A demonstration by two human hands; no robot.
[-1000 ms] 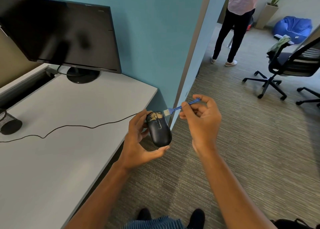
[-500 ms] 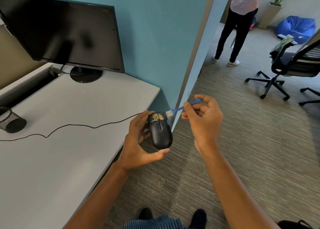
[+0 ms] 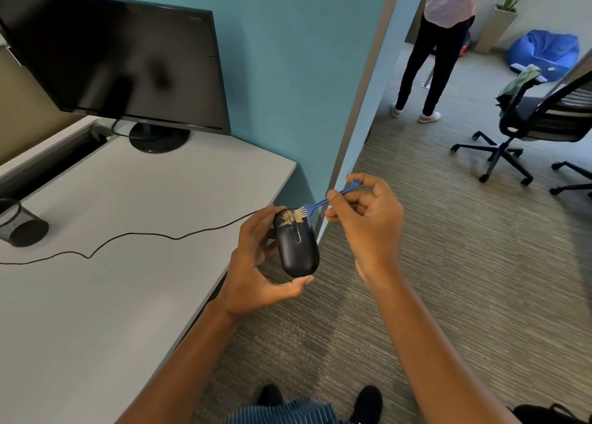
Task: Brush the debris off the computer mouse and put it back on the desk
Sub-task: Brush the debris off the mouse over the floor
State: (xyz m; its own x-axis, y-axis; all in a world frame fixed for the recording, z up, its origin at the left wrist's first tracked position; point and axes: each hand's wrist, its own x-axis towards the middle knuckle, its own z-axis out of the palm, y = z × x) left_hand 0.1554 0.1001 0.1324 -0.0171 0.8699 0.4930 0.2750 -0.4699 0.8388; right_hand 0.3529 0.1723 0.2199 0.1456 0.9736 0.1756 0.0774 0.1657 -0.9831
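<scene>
1. Left hand (image 3: 256, 263) is wrapped around a black oval wired computer mouse (image 3: 296, 247), holding it up just past the edge of the white desk (image 3: 112, 295).
2. Right hand (image 3: 368, 221) pinches a small blue plastic brush (image 3: 315, 204).
3. The bristles sit right on the tan crumbly debris (image 3: 291, 216) at the mouse's front end.
</scene>
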